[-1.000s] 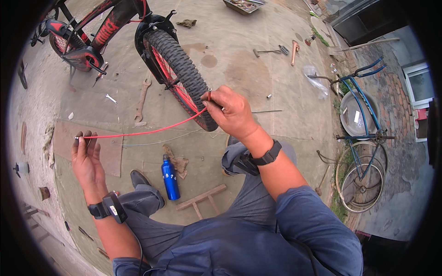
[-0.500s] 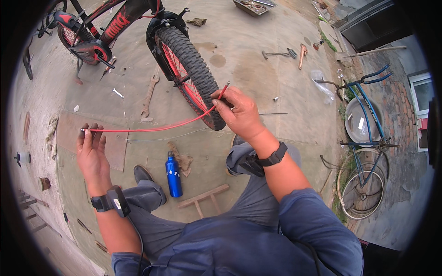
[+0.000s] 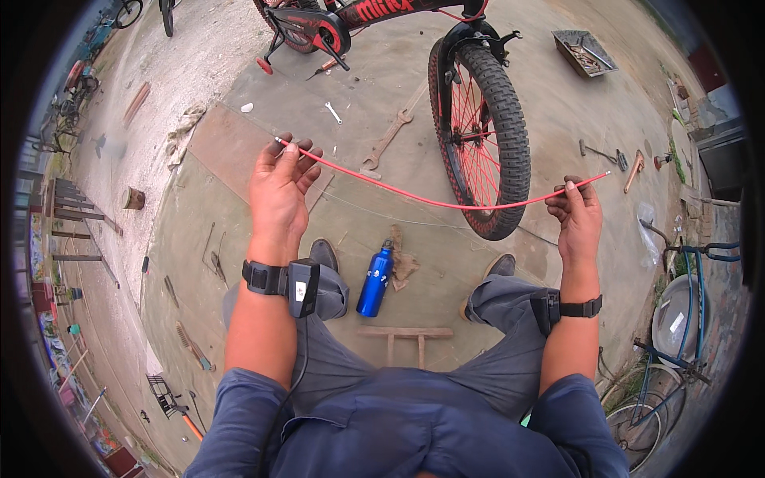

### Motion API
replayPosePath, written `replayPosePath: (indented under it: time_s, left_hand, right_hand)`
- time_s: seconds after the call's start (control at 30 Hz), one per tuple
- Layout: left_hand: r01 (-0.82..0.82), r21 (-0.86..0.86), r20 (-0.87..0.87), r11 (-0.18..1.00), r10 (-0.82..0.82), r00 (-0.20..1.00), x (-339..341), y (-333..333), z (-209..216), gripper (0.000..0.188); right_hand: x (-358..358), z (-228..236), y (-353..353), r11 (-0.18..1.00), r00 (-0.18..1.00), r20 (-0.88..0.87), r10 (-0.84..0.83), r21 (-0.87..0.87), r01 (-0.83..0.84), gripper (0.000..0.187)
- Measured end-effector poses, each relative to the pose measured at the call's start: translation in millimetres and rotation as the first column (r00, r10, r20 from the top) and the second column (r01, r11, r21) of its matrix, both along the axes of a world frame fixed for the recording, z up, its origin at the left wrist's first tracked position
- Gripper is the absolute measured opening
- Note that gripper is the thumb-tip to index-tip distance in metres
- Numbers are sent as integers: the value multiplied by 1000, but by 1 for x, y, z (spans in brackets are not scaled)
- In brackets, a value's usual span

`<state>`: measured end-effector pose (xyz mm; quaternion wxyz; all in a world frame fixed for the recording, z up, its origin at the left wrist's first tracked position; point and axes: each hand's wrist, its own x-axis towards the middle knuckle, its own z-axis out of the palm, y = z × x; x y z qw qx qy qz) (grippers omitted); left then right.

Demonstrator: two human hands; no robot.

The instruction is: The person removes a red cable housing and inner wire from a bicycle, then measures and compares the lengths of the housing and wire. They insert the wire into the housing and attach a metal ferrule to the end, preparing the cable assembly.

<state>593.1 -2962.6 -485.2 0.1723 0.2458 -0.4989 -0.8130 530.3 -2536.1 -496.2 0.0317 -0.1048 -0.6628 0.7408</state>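
A red cable housing (image 3: pixel 446 205) with metal end caps hangs in a shallow curve between my two hands. My left hand (image 3: pixel 279 195) pinches it close to one end, thumb against the fingers. Near the opposite end, my right hand (image 3: pixel 580 219) grips it between thumb and fingertips, with a short tip sticking out. The housing's right half passes in front of the fat tyre (image 3: pixel 506 119) of a black and red bicycle (image 3: pixel 374 12). Below it a thin bare wire (image 3: pixel 382 213) lies on the ground.
A blue bottle (image 3: pixel 374 283) stands between my feet beside a brown rag (image 3: pixel 404 259) and a wooden frame (image 3: pixel 406 332). Beyond lie a large wrench (image 3: pixel 388 139), a small wrench (image 3: pixel 333 113), a hammer (image 3: pixel 603 151) and a tool tray (image 3: pixel 586 53). A blue bicycle frame (image 3: pixel 693 303) is at the right.
My right hand has moved away to the right and slid out to the housing's end. The housing now spans wider between my hands. The view has shifted left.
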Motion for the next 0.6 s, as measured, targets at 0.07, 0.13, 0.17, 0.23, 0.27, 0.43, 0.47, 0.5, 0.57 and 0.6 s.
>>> replayPosePath:
  time_s: [0.07,0.13,0.17,0.23,0.27,0.43,0.47,0.5,0.57,0.6]
  left_hand:
    - [3,22,0,1000,-3,1000,0,1,2,29]
    - [11,34,-10,999,-11,1000,1,1,3,27]
    - [15,46,-13,999,-15,1000,1,1,4,27]
    - [41,63,-20,997,-39,999,1,1,4,26]
    - [60,69,-24,996,-58,998,1,0,4,26]
    - [138,74,-19,988,-137,990,1,-3,4,28]
    - [147,72,-24,987,-146,989,2,-3,4,29]
    - [152,71,-24,986,-150,988,2,-3,5,29]
    - [164,73,-23,984,-163,986,2,-3,5,30]
    - [171,76,-22,982,-170,985,2,-3,6,30]
  right_hand:
    - [0,3,3,999,998,41,-40,-10,41,19]
    - [-1,5,4,998,995,81,-56,-15,58,18]
    - [-1,6,5,998,993,98,-58,-24,61,17]
    - [0,7,6,998,991,127,-39,-42,45,16]
    - [-1,7,8,998,990,140,-18,-50,25,16]
    - [0,4,15,985,981,165,100,-157,-74,14]
    - [0,3,15,981,978,175,116,-175,-85,15]
    - [-1,4,16,972,974,174,148,-206,-111,15]
    - [0,3,15,951,963,164,214,-261,-167,16]
    - [1,3,14,938,956,154,249,-284,-199,16]
